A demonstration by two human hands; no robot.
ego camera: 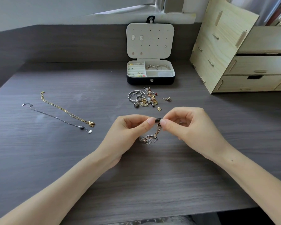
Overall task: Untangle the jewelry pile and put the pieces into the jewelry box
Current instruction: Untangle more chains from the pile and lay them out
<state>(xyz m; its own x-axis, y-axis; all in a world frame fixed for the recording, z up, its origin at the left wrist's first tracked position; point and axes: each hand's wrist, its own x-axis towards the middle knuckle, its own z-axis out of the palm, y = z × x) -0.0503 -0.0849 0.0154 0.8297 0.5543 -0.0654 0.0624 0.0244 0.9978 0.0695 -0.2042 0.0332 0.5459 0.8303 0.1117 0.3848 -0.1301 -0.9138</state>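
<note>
We judge ourselves about midway. Two necklaces lie straightened on the worktop [152, 176] to our left, a gold chain [66, 111] and a thin dark chain [55, 117] just beside it. Both are free of tangles, but neither is in the jewelry box [139, 80].

The box stands open at the back, with earrings pinned in its lid and rings and bangles in its compartments. We cannot tell whether those came from this heap.

Just in front of the box sits the jewelry pile [143, 99], a knotted mix of bangle, rings and gold and rose links. A stud [167, 99] and a small gold charm [159, 108] lie loose near it.

Nearer to us, our left hand [130, 127] and right hand [185, 125] each hold a narrow fingertip grip on a dark pendant [158, 119]. A clump of rose and silver chains [148, 138] hangs beneath it, between our palms.

What is left is to free this clump, work through the pile, and box every piece.
</note>
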